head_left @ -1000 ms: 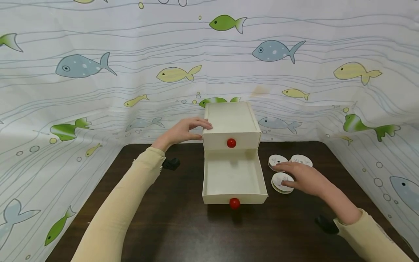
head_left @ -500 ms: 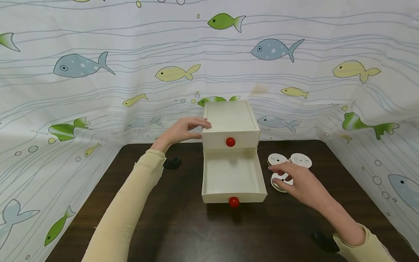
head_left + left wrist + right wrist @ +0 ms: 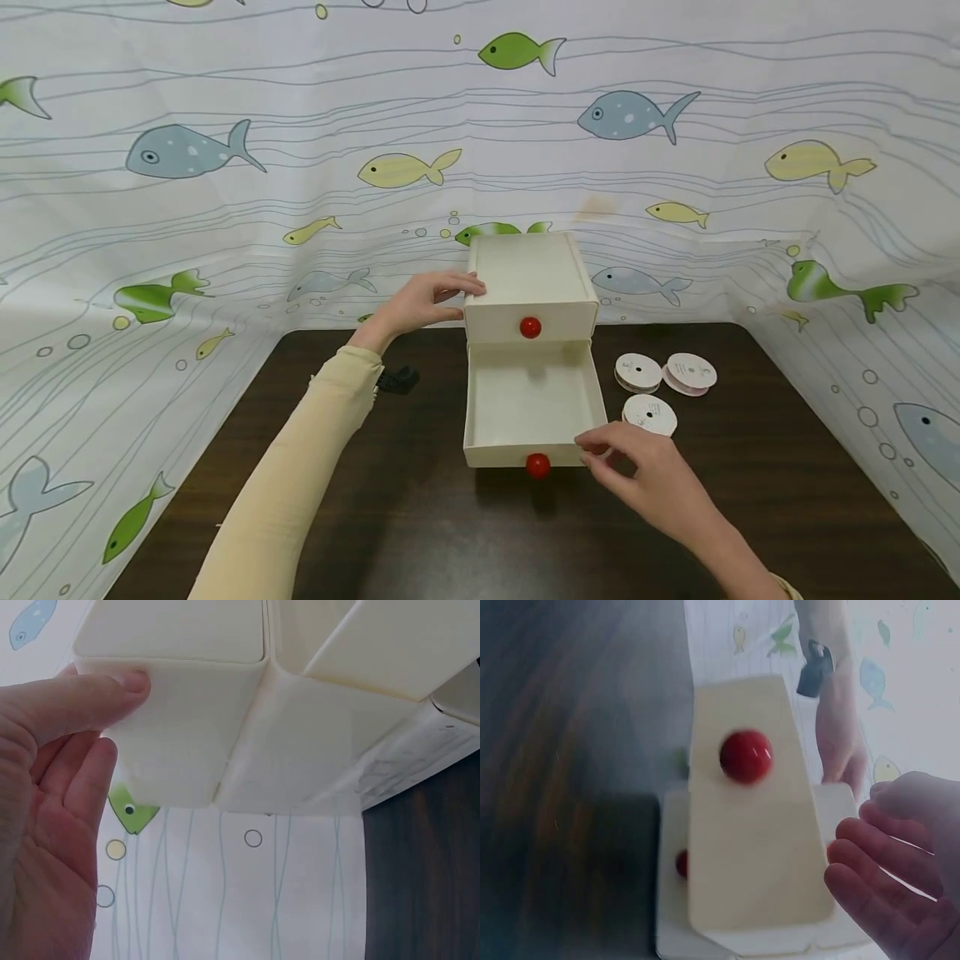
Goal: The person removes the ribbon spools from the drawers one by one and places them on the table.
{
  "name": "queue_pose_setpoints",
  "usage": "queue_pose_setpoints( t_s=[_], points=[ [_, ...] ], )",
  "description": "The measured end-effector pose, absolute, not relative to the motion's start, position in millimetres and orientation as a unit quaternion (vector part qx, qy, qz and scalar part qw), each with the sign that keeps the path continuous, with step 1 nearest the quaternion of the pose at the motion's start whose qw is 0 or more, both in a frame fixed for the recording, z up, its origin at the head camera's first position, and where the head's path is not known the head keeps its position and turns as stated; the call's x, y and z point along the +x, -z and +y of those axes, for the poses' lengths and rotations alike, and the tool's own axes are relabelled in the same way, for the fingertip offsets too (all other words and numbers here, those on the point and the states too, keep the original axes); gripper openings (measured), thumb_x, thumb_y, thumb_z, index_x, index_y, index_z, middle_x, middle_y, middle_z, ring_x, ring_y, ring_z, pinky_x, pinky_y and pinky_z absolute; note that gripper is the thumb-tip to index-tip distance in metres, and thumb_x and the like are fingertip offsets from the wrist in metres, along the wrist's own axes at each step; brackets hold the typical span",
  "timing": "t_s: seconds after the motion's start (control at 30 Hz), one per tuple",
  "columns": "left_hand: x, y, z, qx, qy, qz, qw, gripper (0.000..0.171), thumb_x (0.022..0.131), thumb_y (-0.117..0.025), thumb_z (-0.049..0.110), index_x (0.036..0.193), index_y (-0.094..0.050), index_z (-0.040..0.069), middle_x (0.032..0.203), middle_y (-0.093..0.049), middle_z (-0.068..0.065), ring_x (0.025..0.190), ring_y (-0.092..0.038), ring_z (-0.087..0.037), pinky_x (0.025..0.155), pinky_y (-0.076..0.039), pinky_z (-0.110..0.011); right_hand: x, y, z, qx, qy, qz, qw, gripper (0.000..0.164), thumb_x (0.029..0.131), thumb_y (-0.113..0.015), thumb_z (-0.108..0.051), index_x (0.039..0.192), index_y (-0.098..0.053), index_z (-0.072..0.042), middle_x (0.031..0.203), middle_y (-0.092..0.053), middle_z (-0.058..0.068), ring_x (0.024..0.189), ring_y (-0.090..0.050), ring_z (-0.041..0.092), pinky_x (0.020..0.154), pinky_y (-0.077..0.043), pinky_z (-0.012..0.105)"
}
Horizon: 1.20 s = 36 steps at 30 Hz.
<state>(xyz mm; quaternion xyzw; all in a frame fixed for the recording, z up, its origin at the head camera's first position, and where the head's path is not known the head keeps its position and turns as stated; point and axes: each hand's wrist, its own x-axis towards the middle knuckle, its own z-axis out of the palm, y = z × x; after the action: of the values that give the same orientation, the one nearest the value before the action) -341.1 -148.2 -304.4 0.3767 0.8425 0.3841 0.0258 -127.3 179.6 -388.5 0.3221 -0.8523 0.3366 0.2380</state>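
Note:
A small cream drawer cabinet [image 3: 528, 271] with red ball knobs stands near the back wall. Its drawer [image 3: 534, 396] below the top one is pulled out, with a bare inside. My left hand [image 3: 420, 304] grips the cabinet's upper left edge; in the left wrist view the thumb [image 3: 112, 694] lies on the side wall and the fingers go over the top. At the drawer's front right corner is my right hand [image 3: 648, 475], fingers loosely bent and holding nothing. The drawer's red knob [image 3: 537, 465] is just left of those fingertips, and in the right wrist view the drawer front [image 3: 757, 847] faces the palm.
Several ribbon spools with white labels lie right of the cabinet: one at the back [image 3: 637, 371], another farther right [image 3: 690, 372], and a nearer one [image 3: 651, 414] partly behind my right hand. The dark wooden table [image 3: 420, 517] is bordered by a fish-patterned cloth [image 3: 300, 108].
My right hand has moved from over the spools leftward and nearer to the drawer's front right corner, uncovering the spools. The left hand has stayed on the cabinet's edge.

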Motion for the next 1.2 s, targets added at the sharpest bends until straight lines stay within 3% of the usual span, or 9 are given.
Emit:
queue_pose_setpoints(
  t_s=[0.23, 0.53, 0.8, 1.2],
  points=[
    [-341.3, 305.7, -148.2, 0.377, -0.390, 0.839, 0.024, 0.041, 0.089, -0.068, -0.002, 0.128, -0.066, 0.011, 0.145, -0.056, -0.007, 0.146, -0.040, -0.019, 0.117, -0.040, -0.036, -122.5, 411.1, 159.2, 0.319, -0.353, -0.854, 0.213, 0.026, 0.078, -0.080, -0.004, 0.096, -0.071, -0.021, 0.088, -0.072, -0.014, 0.073, -0.061, -0.008, 0.064, -0.052, 0.010],
    [-343.0, 307.5, -148.5, 0.382, -0.405, 0.830, 0.023, 0.042, 0.089, -0.067, -0.004, 0.129, -0.066, 0.009, 0.145, -0.056, -0.009, 0.147, -0.039, -0.021, 0.118, -0.038, -0.037, -125.1, 438.2, 139.6, 0.269, -0.425, -0.839, 0.205, 0.032, 0.077, -0.082, -0.003, 0.102, -0.071, -0.019, 0.094, -0.076, -0.008, 0.078, -0.069, -0.004, 0.065, -0.056, 0.011],
    [-342.5, 307.0, -147.6, 0.380, -0.410, 0.829, 0.026, 0.041, 0.088, -0.068, -0.004, 0.128, -0.067, 0.008, 0.144, -0.056, -0.010, 0.146, -0.040, -0.021, 0.118, -0.038, -0.039, -128.3, 448.2, 135.1, 0.263, -0.409, -0.839, 0.245, 0.034, 0.073, -0.086, -0.007, 0.100, -0.070, -0.018, 0.093, -0.076, -0.007, 0.077, -0.068, -0.005, 0.065, -0.055, 0.010],
    [-343.3, 309.8, -147.8, 0.390, -0.416, 0.821, 0.021, 0.040, 0.089, -0.068, -0.003, 0.127, -0.067, 0.008, 0.143, -0.057, -0.011, 0.147, -0.039, -0.022, 0.119, -0.036, -0.043, -131.7, 445.7, 137.1, 0.268, -0.381, -0.848, 0.253, 0.036, 0.071, -0.088, -0.013, 0.101, -0.070, -0.020, 0.094, -0.075, -0.009, 0.079, -0.071, 0.002, 0.069, -0.055, 0.010]
  ],
)
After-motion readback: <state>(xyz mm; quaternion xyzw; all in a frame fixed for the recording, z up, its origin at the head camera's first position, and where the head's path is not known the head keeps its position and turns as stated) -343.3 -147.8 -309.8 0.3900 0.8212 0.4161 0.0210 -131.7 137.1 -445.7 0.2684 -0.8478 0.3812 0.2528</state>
